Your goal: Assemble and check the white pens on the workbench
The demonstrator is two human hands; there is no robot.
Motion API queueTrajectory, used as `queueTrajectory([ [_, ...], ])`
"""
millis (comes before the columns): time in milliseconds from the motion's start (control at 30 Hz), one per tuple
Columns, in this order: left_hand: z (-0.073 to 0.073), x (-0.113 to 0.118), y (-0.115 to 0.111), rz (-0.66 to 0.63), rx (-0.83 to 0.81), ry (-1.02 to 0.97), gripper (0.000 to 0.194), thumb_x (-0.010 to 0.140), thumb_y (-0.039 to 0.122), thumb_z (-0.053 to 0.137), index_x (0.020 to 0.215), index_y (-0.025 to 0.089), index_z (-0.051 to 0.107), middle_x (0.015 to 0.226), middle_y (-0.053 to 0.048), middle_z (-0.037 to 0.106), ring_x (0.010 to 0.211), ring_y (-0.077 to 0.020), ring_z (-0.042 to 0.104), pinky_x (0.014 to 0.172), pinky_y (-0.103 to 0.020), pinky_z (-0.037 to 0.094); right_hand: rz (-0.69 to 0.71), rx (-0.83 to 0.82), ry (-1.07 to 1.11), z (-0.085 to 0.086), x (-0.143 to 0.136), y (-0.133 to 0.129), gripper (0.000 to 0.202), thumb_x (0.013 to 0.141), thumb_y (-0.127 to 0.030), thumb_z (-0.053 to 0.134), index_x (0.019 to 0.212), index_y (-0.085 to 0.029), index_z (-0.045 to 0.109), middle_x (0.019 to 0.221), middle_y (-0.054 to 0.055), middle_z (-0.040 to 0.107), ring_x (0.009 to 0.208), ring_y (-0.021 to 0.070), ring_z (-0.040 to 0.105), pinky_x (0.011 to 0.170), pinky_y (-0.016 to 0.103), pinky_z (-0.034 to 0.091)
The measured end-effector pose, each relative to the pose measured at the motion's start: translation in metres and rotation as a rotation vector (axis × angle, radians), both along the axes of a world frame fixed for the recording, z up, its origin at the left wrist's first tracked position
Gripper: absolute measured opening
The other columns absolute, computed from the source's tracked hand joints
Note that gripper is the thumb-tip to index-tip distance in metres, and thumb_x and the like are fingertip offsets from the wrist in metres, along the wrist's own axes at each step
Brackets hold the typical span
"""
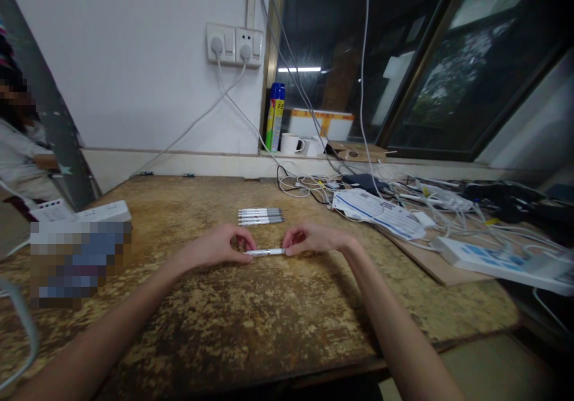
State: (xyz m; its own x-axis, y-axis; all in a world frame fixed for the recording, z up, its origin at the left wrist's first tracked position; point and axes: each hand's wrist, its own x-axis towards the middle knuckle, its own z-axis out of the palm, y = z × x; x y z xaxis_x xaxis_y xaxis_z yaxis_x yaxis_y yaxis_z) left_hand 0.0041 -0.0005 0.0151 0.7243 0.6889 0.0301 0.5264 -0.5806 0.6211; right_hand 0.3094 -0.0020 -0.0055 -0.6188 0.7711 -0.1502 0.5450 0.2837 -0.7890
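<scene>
White boxes [96,213] at 9 o'clock on worn desk [251,323], left hand [219,245] pinching one end of white pen [265,251] at centre, four matching pens [260,216] at 12 o'clock just behind, right hand [309,238] pinching other end, printed papers [381,213] and cable tangle [448,204] at 2 o'clock, power strip [502,260] at 3 o'clock.

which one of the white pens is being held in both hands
The single pen nearest the person, pinched at its ends by left hand and right hand; the other pens lie untouched behind.
</scene>
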Motion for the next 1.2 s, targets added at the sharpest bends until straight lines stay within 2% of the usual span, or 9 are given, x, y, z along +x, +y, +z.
queueTrajectory([
  [167,-0.008,-0.001,0.004,-0.055,-0.050,-0.003,0.025,0.077,0.035,0.083,0.095,0.019,0.078,0.090,-0.004,0.075,0.081,-0.0194,0.061,0.073,-0.028,0.043,-0.003,-0.015,-0.016,-0.001,-0.005,-0.002,0.040,0.076,-0.053,0.083,0.092,-0.016,0.079,0.078,0.002,0.071,0.069,0.0144,0.057,0.062,0.025,0.043],
  [233,-0.010,-0.001,0.005,-0.071,-0.066,-0.008,0.025,0.077,0.034,0.084,0.095,0.018,0.077,0.091,-0.003,0.074,0.083,-0.0196,0.061,0.074,-0.028,0.043,-0.028,0.001,-0.012,-0.001,-0.006,-0.003,0.040,0.078,-0.053,0.080,0.093,-0.016,0.078,0.079,0.002,0.071,0.069,0.0143,0.057,0.061,0.025,0.043],
  [367,-0.011,-0.002,0.005,-0.087,-0.082,-0.009,0.026,0.077,0.034,0.085,0.096,0.018,0.077,0.094,-0.003,0.075,0.086,-0.0199,0.062,0.077,-0.028,0.044,-0.140,0.095,0.027,-0.005,-0.009,-0.001,0.035,0.092,-0.050,0.063,0.090,-0.016,0.071,0.080,0.003,0.067,0.070,0.0143,0.056,0.062,0.025,0.042],
  [500,-0.013,-0.003,0.007,-0.097,-0.092,-0.014,0.029,0.076,0.034,0.086,0.098,0.018,0.076,0.095,-0.003,0.074,0.088,-0.0205,0.062,0.077,-0.028,0.045,-0.254,0.219,0.051,-0.009,-0.014,0.004,0.034,0.095,-0.045,0.056,0.075,-0.018,0.059,0.069,-0.001,0.057,0.063,0.0131,0.048,0.061,0.027,0.037],
  [633,-0.017,-0.003,0.009,-0.101,-0.097,-0.023,0.032,0.076,0.037,0.086,0.100,0.018,0.076,0.097,-0.004,0.074,0.090,-0.0214,0.063,0.079,-0.029,0.046,-0.356,0.321,0.056,-0.008,-0.018,0.005,0.038,0.098,-0.043,0.049,0.068,-0.019,0.053,0.062,-0.003,0.051,0.058,0.0128,0.043,0.059,0.028,0.032],
  [933,-0.014,-0.003,0.009,-0.104,-0.120,-0.018,0.036,0.076,0.043,0.086,0.101,0.018,0.075,0.099,-0.005,0.074,0.092,-0.0212,0.062,0.081,-0.029,0.047,-0.530,0.503,0.115,-0.007,-0.019,0.009,0.024,0.097,-0.040,0.051,0.089,-0.019,0.059,0.080,0.001,0.064,0.073,0.0166,0.056,0.068,0.028,0.040],
  [1200,-0.008,-0.003,0.005,-0.098,-0.147,-0.010,0.033,0.078,0.043,0.083,0.099,0.019,0.075,0.098,-0.005,0.075,0.089,-0.0206,0.062,0.080,-0.029,0.046,-0.556,0.555,0.066,-0.003,-0.020,0.002,0.030,0.100,-0.042,0.049,0.086,-0.019,0.061,0.078,0.003,0.066,0.070,0.0170,0.057,0.067,0.029,0.037],
])
